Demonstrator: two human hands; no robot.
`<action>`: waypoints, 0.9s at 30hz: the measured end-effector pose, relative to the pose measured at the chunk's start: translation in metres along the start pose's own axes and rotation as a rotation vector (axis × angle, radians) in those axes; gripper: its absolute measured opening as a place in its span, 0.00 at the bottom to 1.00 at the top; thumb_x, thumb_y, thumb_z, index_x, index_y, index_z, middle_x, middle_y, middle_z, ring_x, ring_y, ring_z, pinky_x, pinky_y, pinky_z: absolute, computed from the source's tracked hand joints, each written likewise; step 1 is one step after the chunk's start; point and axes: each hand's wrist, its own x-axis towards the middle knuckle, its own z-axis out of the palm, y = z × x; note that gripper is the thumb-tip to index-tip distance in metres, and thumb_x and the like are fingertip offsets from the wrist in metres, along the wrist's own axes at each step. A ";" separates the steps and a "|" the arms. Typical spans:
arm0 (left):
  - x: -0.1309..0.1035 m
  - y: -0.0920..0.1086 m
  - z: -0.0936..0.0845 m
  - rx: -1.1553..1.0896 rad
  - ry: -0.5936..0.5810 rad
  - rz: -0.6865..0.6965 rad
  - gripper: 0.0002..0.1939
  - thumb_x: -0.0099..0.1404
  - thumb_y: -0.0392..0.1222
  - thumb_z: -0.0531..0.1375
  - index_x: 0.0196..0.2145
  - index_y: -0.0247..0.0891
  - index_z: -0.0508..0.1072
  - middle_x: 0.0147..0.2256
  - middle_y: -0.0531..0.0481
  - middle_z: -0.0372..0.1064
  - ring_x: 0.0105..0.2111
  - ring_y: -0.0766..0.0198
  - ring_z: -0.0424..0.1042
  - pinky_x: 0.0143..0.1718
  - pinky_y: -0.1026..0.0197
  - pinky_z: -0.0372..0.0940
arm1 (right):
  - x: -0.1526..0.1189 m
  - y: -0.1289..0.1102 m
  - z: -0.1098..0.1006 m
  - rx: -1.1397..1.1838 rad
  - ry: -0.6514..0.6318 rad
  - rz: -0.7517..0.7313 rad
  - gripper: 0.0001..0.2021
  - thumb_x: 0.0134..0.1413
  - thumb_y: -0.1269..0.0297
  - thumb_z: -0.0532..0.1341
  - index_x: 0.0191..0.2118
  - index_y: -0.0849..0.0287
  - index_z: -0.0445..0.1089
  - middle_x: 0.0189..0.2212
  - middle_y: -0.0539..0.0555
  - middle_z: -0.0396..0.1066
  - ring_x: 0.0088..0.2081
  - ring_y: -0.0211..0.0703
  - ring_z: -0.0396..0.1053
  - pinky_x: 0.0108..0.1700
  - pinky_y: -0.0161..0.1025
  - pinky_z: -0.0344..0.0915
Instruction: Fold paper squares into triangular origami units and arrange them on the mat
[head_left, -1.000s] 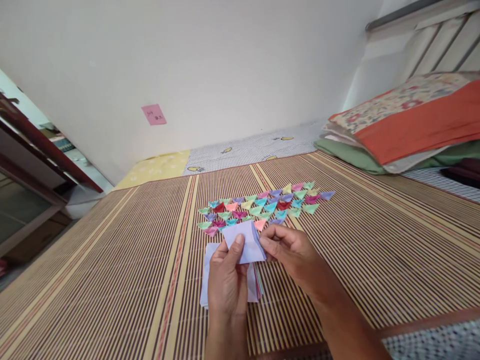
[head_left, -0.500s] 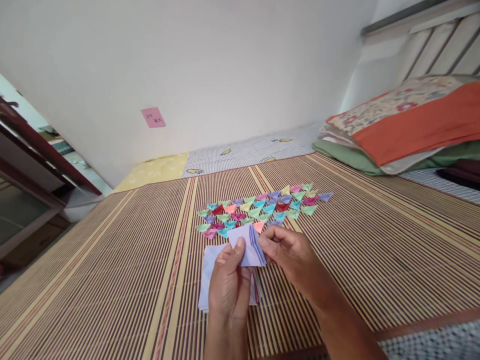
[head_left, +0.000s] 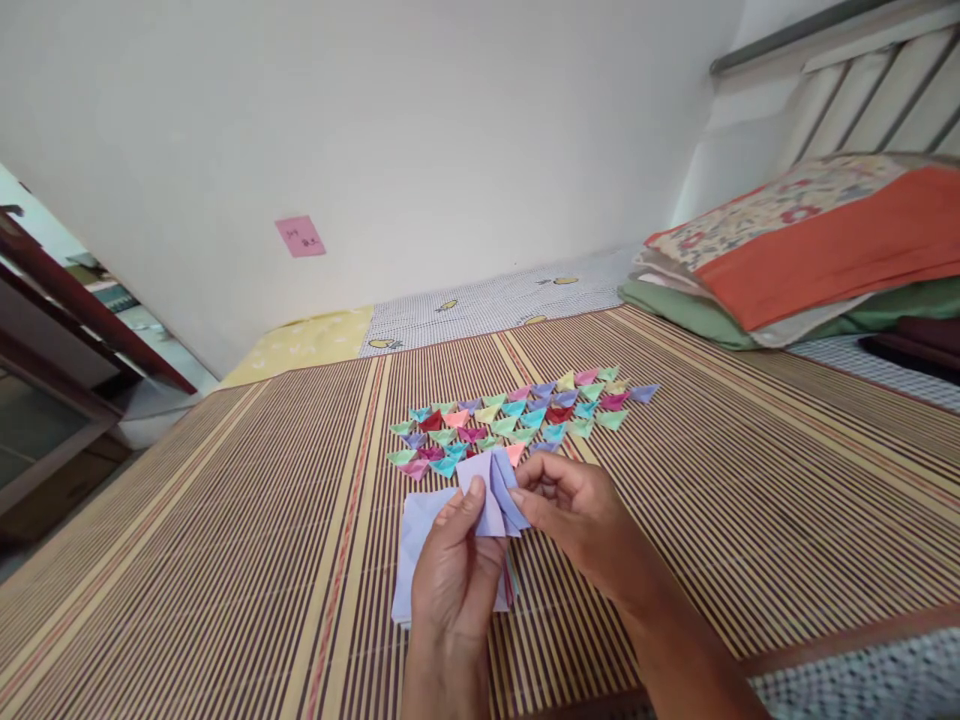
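Note:
A folded lavender paper with layered flaps is pinched between the thumb and fingers of my left hand. My right hand has its thumb and curled fingers closed on the right edge of the same paper, where a flap stands apart from the front layer. Under my left hand lies a stack of square paper sheets, lavender on top, with coloured edges showing at its right. Just beyond my hands, rows of small folded paper pieces in green, blue, pink, red and yellow rest on the mat.
A striped bamboo mat covers the bed. Folded bedding with an orange and floral cover is piled at the right. A pink note is stuck on the white wall behind. A doorway opens at the far left.
The front layer of the lavender paper and its right flaps now stand further apart. My right thumb has come onto the paper's right flap. The view has shifted slightly.

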 end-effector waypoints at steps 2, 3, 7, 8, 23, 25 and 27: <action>-0.001 0.000 0.000 0.023 -0.009 0.018 0.09 0.49 0.33 0.77 0.28 0.31 0.83 0.29 0.45 0.82 0.28 0.61 0.81 0.45 0.57 0.77 | 0.000 0.000 0.000 0.004 -0.001 0.004 0.05 0.56 0.67 0.65 0.30 0.58 0.70 0.24 0.44 0.63 0.26 0.35 0.61 0.28 0.32 0.59; -0.002 0.000 -0.001 0.040 -0.013 0.028 0.10 0.48 0.34 0.78 0.28 0.31 0.83 0.29 0.45 0.82 0.29 0.60 0.81 0.45 0.57 0.77 | 0.001 0.000 0.001 0.011 -0.001 0.004 0.04 0.55 0.68 0.64 0.30 0.58 0.70 0.23 0.44 0.63 0.25 0.34 0.60 0.28 0.32 0.59; -0.005 0.000 -0.002 0.140 -0.018 0.037 0.15 0.46 0.39 0.79 0.32 0.32 0.83 0.29 0.46 0.82 0.34 0.54 0.83 0.44 0.56 0.77 | 0.002 0.000 0.002 0.063 0.009 0.010 0.02 0.53 0.70 0.64 0.30 0.58 0.71 0.23 0.44 0.65 0.25 0.34 0.62 0.28 0.31 0.60; -0.005 0.000 -0.002 0.158 -0.012 0.038 0.16 0.46 0.40 0.80 0.32 0.32 0.83 0.28 0.46 0.82 0.34 0.53 0.83 0.43 0.56 0.77 | 0.002 0.000 0.002 0.078 0.012 0.020 0.02 0.52 0.70 0.65 0.31 0.59 0.71 0.24 0.44 0.66 0.26 0.34 0.63 0.28 0.31 0.60; -0.014 -0.005 -0.003 0.480 0.067 0.304 0.18 0.54 0.47 0.76 0.38 0.33 0.83 0.31 0.45 0.82 0.31 0.54 0.82 0.36 0.56 0.75 | 0.001 0.003 0.000 0.021 -0.049 0.017 0.17 0.67 0.54 0.61 0.28 0.57 0.62 0.24 0.45 0.57 0.27 0.36 0.57 0.29 0.34 0.57; -0.015 -0.005 -0.002 0.527 0.026 0.290 0.17 0.56 0.48 0.75 0.38 0.34 0.83 0.30 0.46 0.82 0.31 0.54 0.81 0.37 0.55 0.75 | 0.001 0.003 0.000 0.026 -0.028 0.019 0.16 0.64 0.53 0.63 0.29 0.57 0.63 0.24 0.45 0.56 0.26 0.36 0.56 0.27 0.34 0.55; -0.016 -0.006 -0.001 0.550 0.022 0.319 0.16 0.57 0.48 0.74 0.38 0.35 0.83 0.30 0.47 0.81 0.32 0.56 0.80 0.36 0.57 0.74 | 0.000 0.003 0.000 0.002 0.006 0.007 0.17 0.64 0.53 0.64 0.28 0.57 0.63 0.24 0.44 0.54 0.25 0.35 0.53 0.26 0.33 0.53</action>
